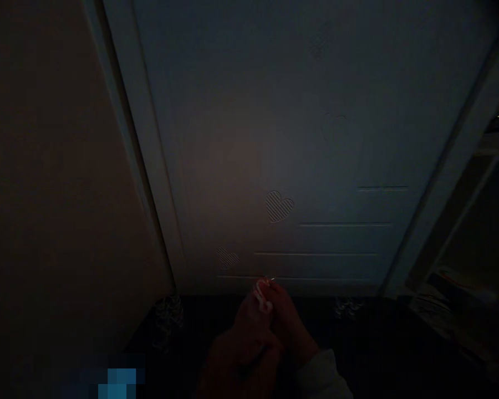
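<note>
In dim light my left hand (249,318) and my right hand (283,307) meet low in the middle of the view, their fingers closed together. Between the fingertips shows a small pale, looped, cord-like thing (263,299); its kind is too dark to make out. A thin bright glint lies at its top, beside the right fingertips. Both hands seem to pinch it, though the left fingers are partly lost in shadow. A light sleeve (322,374) covers my right wrist.
A pale panel (233,166) with striped hearts (279,206) and grooved lines stands ahead. A plain wall (58,166) is at the left. Dark floor covering (208,316) with light patterns lies below. Cluttered, dim things (457,293) lie at the right. A blurred blue patch is at bottom left.
</note>
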`<state>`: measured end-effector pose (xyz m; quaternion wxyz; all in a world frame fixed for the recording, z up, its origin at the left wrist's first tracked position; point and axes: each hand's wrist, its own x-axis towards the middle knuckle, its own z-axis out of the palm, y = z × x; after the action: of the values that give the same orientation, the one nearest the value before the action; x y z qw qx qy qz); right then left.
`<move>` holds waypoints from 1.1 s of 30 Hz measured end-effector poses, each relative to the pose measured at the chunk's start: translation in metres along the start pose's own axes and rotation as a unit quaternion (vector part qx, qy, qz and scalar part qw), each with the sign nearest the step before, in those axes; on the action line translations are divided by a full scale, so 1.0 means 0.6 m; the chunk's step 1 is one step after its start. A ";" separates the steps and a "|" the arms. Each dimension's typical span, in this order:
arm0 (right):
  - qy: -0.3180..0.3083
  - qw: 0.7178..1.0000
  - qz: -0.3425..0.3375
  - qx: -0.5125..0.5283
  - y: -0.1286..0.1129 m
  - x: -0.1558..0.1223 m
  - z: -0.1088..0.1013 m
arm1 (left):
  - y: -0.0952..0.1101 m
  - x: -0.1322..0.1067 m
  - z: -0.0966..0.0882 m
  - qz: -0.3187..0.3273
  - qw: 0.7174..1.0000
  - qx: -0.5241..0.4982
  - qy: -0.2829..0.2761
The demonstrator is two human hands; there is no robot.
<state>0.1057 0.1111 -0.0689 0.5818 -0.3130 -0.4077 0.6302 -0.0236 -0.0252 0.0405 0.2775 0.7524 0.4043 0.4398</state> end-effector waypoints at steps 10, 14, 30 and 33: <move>0.050 0.987 -0.154 -0.014 -0.189 -0.131 0.049 | 0.018 0.029 -0.013 -0.036 0.983 0.015 0.182; 0.042 0.957 -0.267 -0.108 -0.205 -0.156 0.064 | 0.028 0.044 0.007 -0.031 0.982 -0.048 0.178; -0.050 0.925 -0.273 -0.259 -0.214 -0.135 0.059 | 0.021 0.060 -0.010 -0.027 0.978 0.029 0.207; 0.031 0.933 -0.241 -0.266 -0.212 -0.129 0.054 | 0.016 0.057 -0.015 -0.037 0.962 0.054 0.265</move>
<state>0.1484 0.0286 0.0520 0.6242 -0.3683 -0.6051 0.3295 -0.0184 -0.0003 0.0668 0.1356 0.6073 0.5138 0.5907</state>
